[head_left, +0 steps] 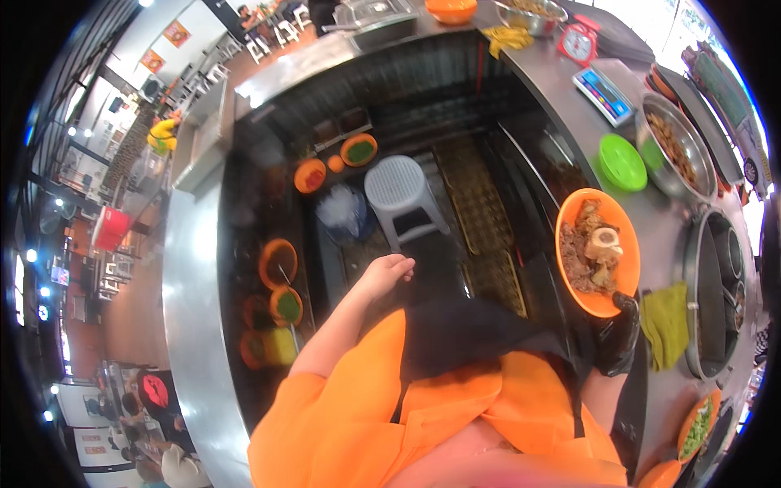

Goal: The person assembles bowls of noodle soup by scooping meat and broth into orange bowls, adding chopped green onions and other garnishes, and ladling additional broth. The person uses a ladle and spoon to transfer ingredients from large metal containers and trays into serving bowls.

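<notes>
Gloved right hand [616,335] grips the near rim of the orange plate [621,268] piled with meat and bone, over the counter edge by the green rag [665,323] (left hand [389,272] hangs loose, empty), so a tilt could dump it.

Head-worn fisheye, left of a pair | looks steeply down over the wearer's orange shirt [358,407] and black apron [464,333] | faces a curved steel counter [191,268] and grey stool [399,191] | near at the torso, far toward the rim | single view, nothing shared.
</notes>
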